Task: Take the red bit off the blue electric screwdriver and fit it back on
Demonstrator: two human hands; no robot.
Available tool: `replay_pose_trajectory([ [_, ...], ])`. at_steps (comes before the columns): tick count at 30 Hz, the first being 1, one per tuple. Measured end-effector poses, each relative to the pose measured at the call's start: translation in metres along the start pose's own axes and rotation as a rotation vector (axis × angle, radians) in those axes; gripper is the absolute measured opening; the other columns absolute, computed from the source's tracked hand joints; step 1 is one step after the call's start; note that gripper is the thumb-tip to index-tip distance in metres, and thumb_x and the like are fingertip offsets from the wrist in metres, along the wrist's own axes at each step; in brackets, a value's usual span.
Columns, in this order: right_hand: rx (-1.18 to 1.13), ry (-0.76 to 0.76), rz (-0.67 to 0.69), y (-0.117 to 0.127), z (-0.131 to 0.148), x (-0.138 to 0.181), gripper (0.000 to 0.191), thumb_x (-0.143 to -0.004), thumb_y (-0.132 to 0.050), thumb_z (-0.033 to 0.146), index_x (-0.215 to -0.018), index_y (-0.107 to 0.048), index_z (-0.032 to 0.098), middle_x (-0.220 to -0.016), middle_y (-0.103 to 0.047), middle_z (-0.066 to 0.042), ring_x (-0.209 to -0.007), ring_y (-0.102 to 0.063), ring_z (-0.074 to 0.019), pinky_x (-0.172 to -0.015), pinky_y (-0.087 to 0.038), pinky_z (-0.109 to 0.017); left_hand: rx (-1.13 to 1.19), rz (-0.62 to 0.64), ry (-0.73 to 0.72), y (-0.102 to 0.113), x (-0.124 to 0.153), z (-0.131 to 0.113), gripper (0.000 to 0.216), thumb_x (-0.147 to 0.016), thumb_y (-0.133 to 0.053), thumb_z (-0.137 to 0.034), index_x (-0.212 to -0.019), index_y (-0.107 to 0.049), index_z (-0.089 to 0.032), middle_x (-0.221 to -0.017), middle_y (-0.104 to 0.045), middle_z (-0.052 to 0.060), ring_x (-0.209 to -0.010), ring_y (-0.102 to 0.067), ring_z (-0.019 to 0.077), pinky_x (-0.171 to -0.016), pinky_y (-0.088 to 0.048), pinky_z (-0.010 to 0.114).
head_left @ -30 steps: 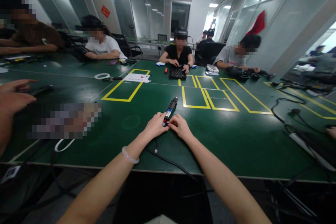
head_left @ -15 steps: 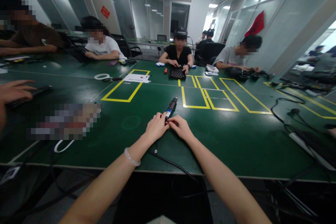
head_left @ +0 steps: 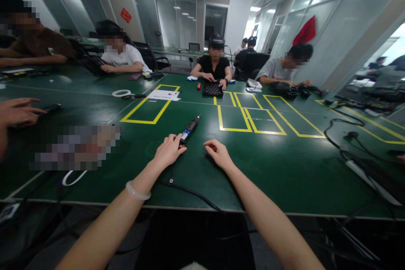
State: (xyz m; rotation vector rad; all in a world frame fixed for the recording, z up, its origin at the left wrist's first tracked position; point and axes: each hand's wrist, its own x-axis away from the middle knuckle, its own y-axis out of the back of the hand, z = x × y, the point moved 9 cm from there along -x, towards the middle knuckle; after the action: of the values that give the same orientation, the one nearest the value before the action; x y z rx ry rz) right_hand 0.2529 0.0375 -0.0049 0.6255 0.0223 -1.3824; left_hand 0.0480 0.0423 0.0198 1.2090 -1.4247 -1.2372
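Observation:
My left hand (head_left: 169, 150) is closed round the rear of a black electric screwdriver (head_left: 190, 130). The tool has a blue and white label and lies low over the green table, its thin bit pointing away and to the right. A black cord (head_left: 193, 192) trails from behind that hand towards the table's front edge. My right hand (head_left: 219, 154) rests on the table a short way to the right, apart from the screwdriver. Its fingers are loosely curled and parted, with nothing seen in them.
Yellow tape outlines (head_left: 236, 130) mark the green table (head_left: 268, 177). A paper sheet (head_left: 163, 95) and a white ring (head_left: 121, 93) lie further back. Cables and a power strip (head_left: 373, 183) are at the right. Co-workers sit around; one handles a black tray (head_left: 212, 89). Another person's hand (head_left: 20, 112) is at the left.
My left hand has moved left with the screwdriver, away from my right hand, which has let go of the tool's rear end. The bit now shows more clearly.

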Motion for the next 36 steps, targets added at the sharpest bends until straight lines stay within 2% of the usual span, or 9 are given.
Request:
replay_pose_trajectory([
  [9, 0.013, 0.009, 0.003, -0.001, -0.004, -0.001, 0.019, -0.09, -0.056, 0.029, -0.098, -0.071, 0.02, -0.094, -0.07, -0.005, -0.078, -0.061, -0.0165, -0.075, -0.048, -0.03, 0.009, -0.006, 0.17, 0.002, -0.008, 0.088, 0.069, -0.092, -0.041, -0.055, -0.152, -0.034, -0.021, -0.145, -0.043, 0.019, -0.128, -0.048, 0.0366, -0.096, -0.049, 0.048],
  [14, 0.018, 0.017, -0.003, 0.0, -0.004, -0.001, 0.019, -0.09, -0.056, 0.029, -0.095, -0.071, 0.019, -0.092, -0.069, -0.005, -0.077, -0.061, -0.0164, -0.074, -0.048, -0.029, 0.004, -0.035, 0.233, 0.009, -0.004, 0.11, 0.066, -0.093, -0.039, -0.056, -0.149, -0.038, -0.022, -0.144, -0.045, 0.019, -0.125, -0.052, 0.0372, -0.09, -0.051, 0.047],
  [19, 0.03, 0.015, -0.002, 0.0, -0.003, 0.0, 0.019, -0.09, -0.056, 0.029, -0.095, -0.071, 0.019, -0.091, -0.069, -0.004, -0.076, -0.06, -0.016, -0.073, -0.047, -0.029, -0.136, -0.201, 0.191, 0.027, 0.008, 0.091, 0.054, -0.091, -0.049, -0.046, -0.135, -0.049, -0.014, -0.13, -0.053, 0.02, -0.11, -0.059, 0.0337, -0.084, -0.053, 0.044],
  [21, 0.034, 0.015, 0.004, -0.001, -0.002, 0.0, 0.019, -0.09, -0.056, 0.029, -0.095, -0.071, 0.019, -0.091, -0.069, -0.005, -0.076, -0.06, -0.0162, -0.072, -0.047, -0.029, -0.175, -0.211, 0.174, 0.029, 0.011, 0.083, 0.046, -0.09, -0.051, -0.042, -0.127, -0.053, -0.014, -0.128, -0.054, 0.019, -0.108, -0.059, 0.0323, -0.078, -0.055, 0.041],
  [25, 0.036, 0.004, 0.008, -0.001, -0.001, 0.0, 0.018, -0.09, -0.056, 0.028, -0.093, -0.072, 0.02, -0.09, -0.068, -0.004, -0.075, -0.059, -0.0161, -0.071, -0.047, -0.029, -0.174, -0.182, 0.189, 0.032, 0.013, 0.08, 0.038, -0.094, -0.042, -0.041, -0.118, -0.057, -0.016, -0.124, -0.057, 0.017, -0.104, -0.062, 0.032, -0.071, -0.055, 0.04],
  [28, 0.033, -0.002, 0.011, -0.001, -0.001, 0.0, 0.018, -0.09, -0.057, 0.029, -0.093, -0.072, 0.02, -0.09, -0.068, -0.004, -0.076, -0.059, -0.0162, -0.072, -0.047, -0.029, -0.174, -0.206, 0.222, 0.041, 0.015, 0.078, 0.041, -0.098, -0.033, -0.04, -0.116, -0.059, -0.015, -0.121, -0.061, 0.018, -0.103, -0.063, 0.0328, -0.076, -0.054, 0.042],
  [30, 0.026, -0.005, 0.012, -0.001, -0.001, -0.001, 0.018, -0.089, -0.057, 0.029, -0.093, -0.072, 0.02, -0.09, -0.069, -0.004, -0.077, -0.06, -0.0162, -0.073, -0.047, -0.029, -0.139, -0.252, 0.206, 0.047, 0.014, 0.068, 0.041, -0.099, -0.031, -0.039, -0.116, -0.06, -0.016, -0.117, -0.064, 0.017, -0.103, -0.064, 0.0323, -0.08, -0.053, 0.042],
  [33, -0.019, -0.03, 0.009, 0.0, -0.006, -0.002, 0.019, -0.088, -0.058, 0.032, -0.093, -0.071, 0.019, -0.089, -0.069, -0.004, -0.078, -0.061, -0.0163, -0.074, -0.048, -0.029, 0.08, -0.247, 0.061, 0.045, 0.006, 0.036, 0.038, -0.099, -0.035, -0.041, -0.116, -0.061, -0.02, -0.109, -0.069, 0.011, -0.099, -0.066, 0.028, -0.083, -0.05, 0.038],
  [36, -0.131, -0.091, 0.026, -0.003, -0.013, -0.002, 0.022, -0.089, -0.058, 0.037, -0.096, -0.07, 0.019, -0.084, -0.07, -0.003, -0.076, -0.062, -0.0162, -0.071, -0.049, -0.029, 0.432, -0.117, -0.24, 0.028, -0.004, -0.017, 0.038, -0.097, -0.039, -0.04, -0.118, -0.063, -0.02, -0.112, -0.07, 0.007, -0.096, -0.066, 0.0205, -0.087, -0.049, 0.032],
])
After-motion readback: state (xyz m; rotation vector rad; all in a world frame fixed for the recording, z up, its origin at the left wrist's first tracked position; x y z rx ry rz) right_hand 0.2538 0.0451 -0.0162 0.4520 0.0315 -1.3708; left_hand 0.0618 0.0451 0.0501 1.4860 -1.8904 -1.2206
